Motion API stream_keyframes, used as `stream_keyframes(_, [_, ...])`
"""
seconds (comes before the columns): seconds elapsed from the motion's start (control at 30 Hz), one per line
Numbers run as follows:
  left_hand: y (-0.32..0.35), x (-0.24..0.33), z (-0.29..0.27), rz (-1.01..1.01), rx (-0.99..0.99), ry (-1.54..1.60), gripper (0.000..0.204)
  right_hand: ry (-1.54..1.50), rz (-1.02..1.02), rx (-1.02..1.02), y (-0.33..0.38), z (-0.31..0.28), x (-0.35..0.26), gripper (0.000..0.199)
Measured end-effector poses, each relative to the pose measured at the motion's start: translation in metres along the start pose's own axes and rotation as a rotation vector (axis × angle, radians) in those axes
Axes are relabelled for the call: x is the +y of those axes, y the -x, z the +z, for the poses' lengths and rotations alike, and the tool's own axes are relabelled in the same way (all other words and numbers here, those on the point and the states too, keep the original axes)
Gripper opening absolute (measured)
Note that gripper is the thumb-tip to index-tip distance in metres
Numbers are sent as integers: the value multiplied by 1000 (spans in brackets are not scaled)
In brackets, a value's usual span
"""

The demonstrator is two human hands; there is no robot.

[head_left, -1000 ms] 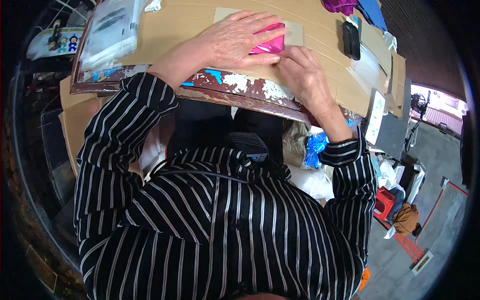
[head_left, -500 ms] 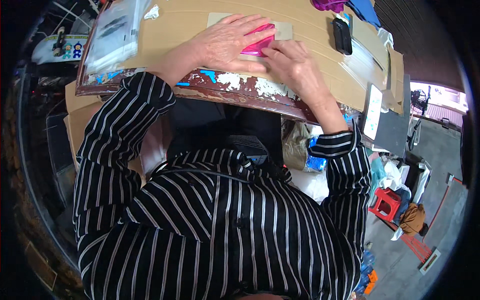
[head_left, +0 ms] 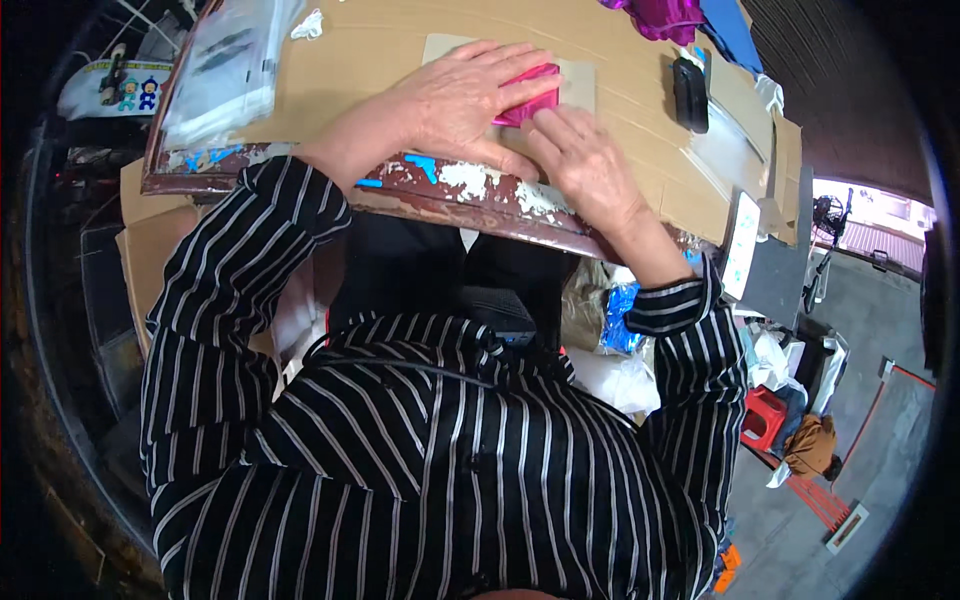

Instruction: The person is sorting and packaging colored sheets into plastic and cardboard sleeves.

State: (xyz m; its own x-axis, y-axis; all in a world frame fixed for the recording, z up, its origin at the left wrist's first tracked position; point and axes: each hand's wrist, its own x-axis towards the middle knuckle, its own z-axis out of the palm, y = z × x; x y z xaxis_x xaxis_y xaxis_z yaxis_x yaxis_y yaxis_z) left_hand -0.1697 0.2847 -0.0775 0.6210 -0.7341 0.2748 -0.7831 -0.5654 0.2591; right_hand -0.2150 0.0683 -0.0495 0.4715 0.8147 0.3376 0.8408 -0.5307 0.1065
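A shiny pink piece of folded cloth lies on a small flat sheet of cardboard on the table. My left hand rests flat across it, fingers spread, with one finger crossing the pink surface and the thumb stretched toward my right hand. At the cloth's near right edge, my right hand is closed, its fingers curled and pinched against that edge. The fingertips of the right hand are partly hidden behind its knuckles.
Clear plastic bags lie at the table's left, near a small white scrap. To the right are a black oblong object, purple cloth, and a white phone-like slab by the table edge. A red stool stands below.
My right hand has shifted slightly toward me and left, and its fingers still pinch the cloth's edge. The left hand stays flat on the cloth. The whole view has shifted slightly.
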Motion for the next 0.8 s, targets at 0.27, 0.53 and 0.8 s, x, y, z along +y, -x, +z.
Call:
stream_keyframes(0.27, [-3,0,8,0,-20,-54,82,-279,264,-35,23,-1,-7,37])
stream_keyframes(0.53, [-2,-1,7,-6,-26,-102,69,-699,650,47,16,-18,40,29])
stream_keyframes(0.8, [-4,2,3,2,-10,-90,72,-708,645,121,12,8,34,21])
